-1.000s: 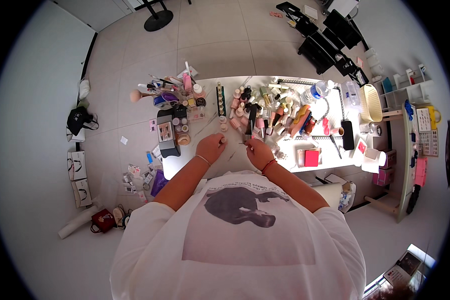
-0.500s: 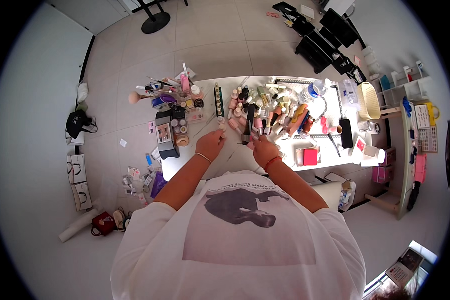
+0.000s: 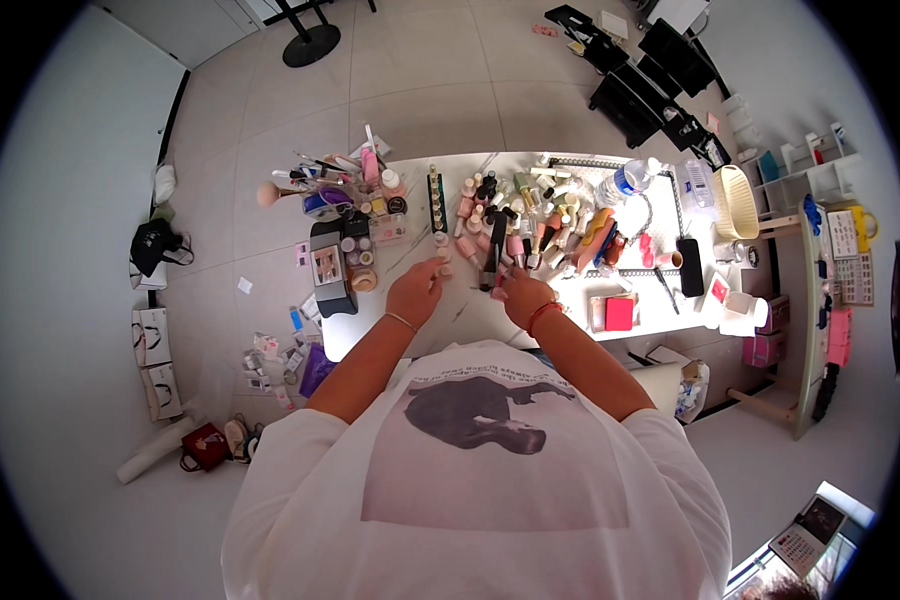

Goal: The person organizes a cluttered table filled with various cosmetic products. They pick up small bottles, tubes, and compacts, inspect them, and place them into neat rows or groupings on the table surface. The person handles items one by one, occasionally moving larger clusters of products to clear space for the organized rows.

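My left hand (image 3: 416,292) is closed at the near end of a column of small bottles (image 3: 436,205), its fingertips on a pale-capped nail polish bottle (image 3: 444,257). The bottles stand in a line away from me along a dark strip. My right hand (image 3: 526,297) is pinched around a small pinkish bottle (image 3: 500,283), mostly hidden by the fingers. Just left of that hand lies a long black object (image 3: 494,250), its kind unclear. Beyond my right hand spreads a heap of nail polish bottles (image 3: 540,215) in pink, white and dark tones.
On the white marbled table (image 3: 400,262), makeup brushes (image 3: 315,165) and a palette case (image 3: 330,265) sit left. At right are a water bottle (image 3: 632,178), a red box (image 3: 619,313), a black phone (image 3: 690,267) and a cream basket (image 3: 738,202).
My left hand has shifted slightly left and nearer me. The right hand has moved a little left and nearer, with its wrist turned slightly. The column and heap look unmoved.
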Demonstrator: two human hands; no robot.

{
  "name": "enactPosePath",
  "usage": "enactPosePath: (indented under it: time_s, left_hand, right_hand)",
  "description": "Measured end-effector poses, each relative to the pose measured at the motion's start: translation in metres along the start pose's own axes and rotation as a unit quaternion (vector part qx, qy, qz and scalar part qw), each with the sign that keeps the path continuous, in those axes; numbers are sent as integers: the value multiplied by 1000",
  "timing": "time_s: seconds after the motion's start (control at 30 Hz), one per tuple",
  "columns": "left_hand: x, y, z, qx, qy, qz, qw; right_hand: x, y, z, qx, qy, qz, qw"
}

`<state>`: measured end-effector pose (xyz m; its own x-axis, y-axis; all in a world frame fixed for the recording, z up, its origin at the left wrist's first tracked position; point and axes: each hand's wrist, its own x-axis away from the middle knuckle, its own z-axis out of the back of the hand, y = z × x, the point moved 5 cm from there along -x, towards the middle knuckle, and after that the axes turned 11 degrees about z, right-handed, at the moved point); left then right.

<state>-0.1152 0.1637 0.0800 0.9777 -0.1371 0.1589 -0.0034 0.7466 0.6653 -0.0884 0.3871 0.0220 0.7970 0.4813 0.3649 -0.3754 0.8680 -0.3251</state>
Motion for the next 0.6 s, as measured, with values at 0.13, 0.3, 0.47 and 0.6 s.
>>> enactPosePath:
  time_s: [0.13,0.3,0.47,0.6]
  left_hand:
    - [8,-6,4,13,11,14,1000]
    - [16,-23,-2,36,15,33,999]
    - [27,-33,-16,78,-11,56,995]
    - [33,-29,-23,95,-41,63,993]
  right_hand:
    - [7,-4,14,-51,62,-11,997]
    - [1,21,21,-170,202,-62,962]
    - [-26,23,35,-283,235,-143,919]
    - [-53,35,35,-306,267,-190,894]
